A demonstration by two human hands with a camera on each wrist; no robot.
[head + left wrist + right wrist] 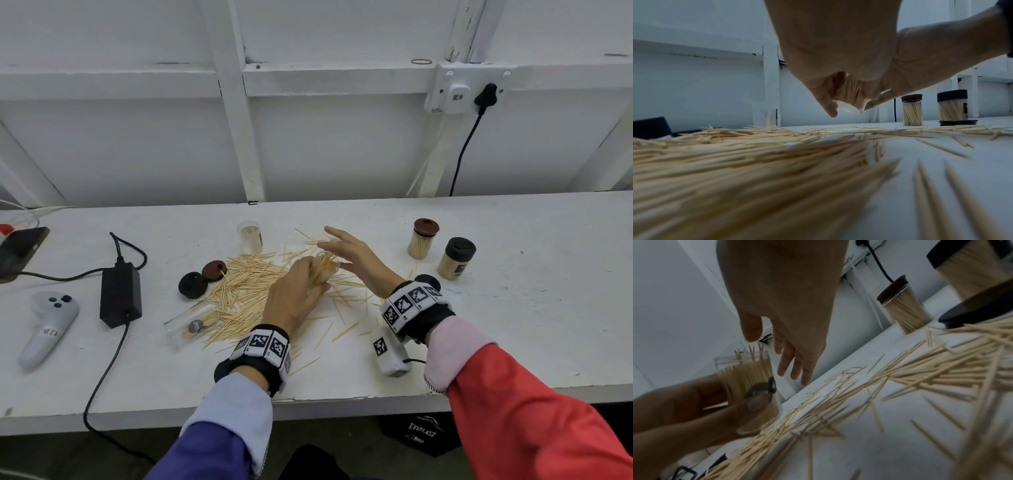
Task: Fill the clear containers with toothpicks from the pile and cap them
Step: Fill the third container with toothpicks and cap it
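Table (479,359): white painted top, matt, scuffed, chipped along front edge. Wall (342,144): white painted panels w/ raised strips, paint flaking near socket (459,89), which looks like smooth white plastic.

Toothpicks (246,291): pale bare wood, matt, thin w/ pointed tips.

Held container (750,382): clear glossy plastic, dark label on side, packed w/ wood picks. Empty container (250,236): same clear plastic.

Lids (193,284): black and brown plastic, dull sheen.

Power brick (120,294): black matt plastic; rubbery black cord.

Controller (48,325): smooth grey-white plastic.

Wrist bands (260,346): black fabric, white blocks w/ printed b/w markers.

Sleeves (513,411): cloth.
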